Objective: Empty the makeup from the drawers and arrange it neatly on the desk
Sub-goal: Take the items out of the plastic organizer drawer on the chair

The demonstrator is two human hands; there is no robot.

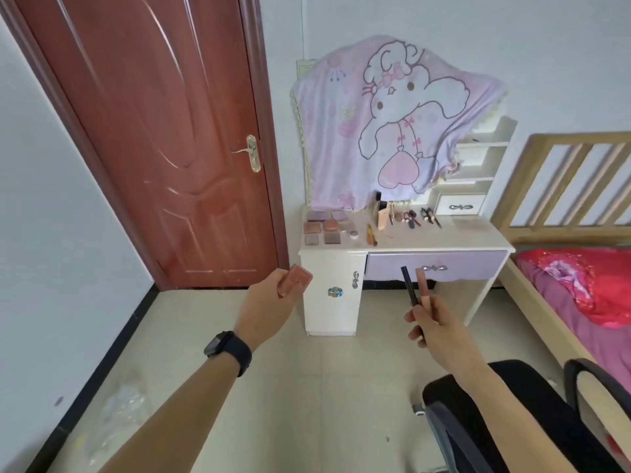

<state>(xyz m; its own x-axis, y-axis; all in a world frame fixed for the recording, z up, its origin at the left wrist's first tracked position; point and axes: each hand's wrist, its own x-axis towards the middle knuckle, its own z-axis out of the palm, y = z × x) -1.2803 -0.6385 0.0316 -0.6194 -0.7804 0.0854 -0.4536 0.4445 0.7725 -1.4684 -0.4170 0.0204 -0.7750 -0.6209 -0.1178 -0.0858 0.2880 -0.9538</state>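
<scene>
The white desk (426, 240) carries flat palettes (324, 227) at left, tubes and pencils (413, 216) behind.

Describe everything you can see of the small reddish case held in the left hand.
The case is a small, flat rectangle with rounded corners, coppery pink with a slight sheen, like plastic or metal. It looks closed. The left hand grips its lower end, so it juts up and to the right, in the air short of the white desk. Nothing else touches it.
</scene>
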